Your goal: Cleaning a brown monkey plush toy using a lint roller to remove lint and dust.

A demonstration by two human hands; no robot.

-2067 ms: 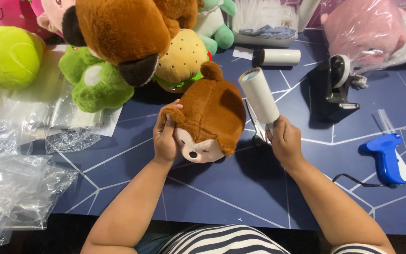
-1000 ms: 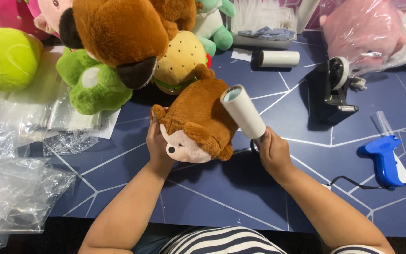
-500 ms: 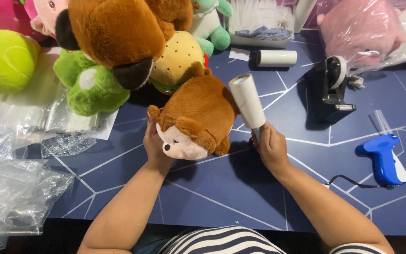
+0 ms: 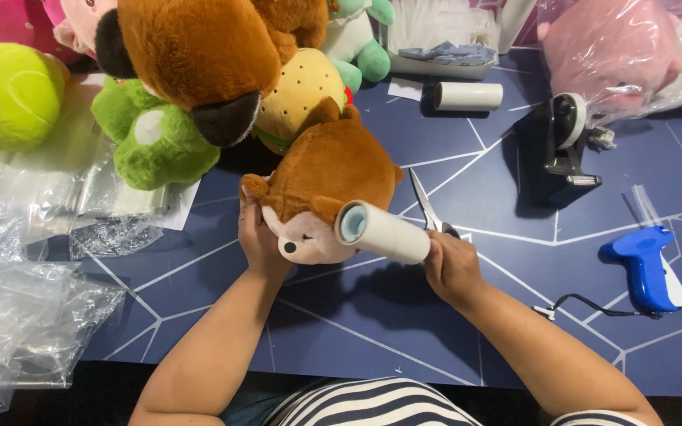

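Left hand (image 4: 258,237) grips the side of the brown plush toy (image 4: 325,189) lying on the dark blue table (image 4: 357,331). Right hand (image 4: 451,268) holds a white lint roller (image 4: 384,231) against the toy's face. Scissors (image 4: 428,207) lie just behind the roller.

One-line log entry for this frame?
left hand: steadies brown plush toy | right hand: grips lint roller against toy | scissors behind roller | table

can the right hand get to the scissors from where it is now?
Probably yes. The scissors lie flat on the table just beyond the right hand, partly hidden by the lint roller it holds. The hand is occupied, so it would need to put the roller down first.
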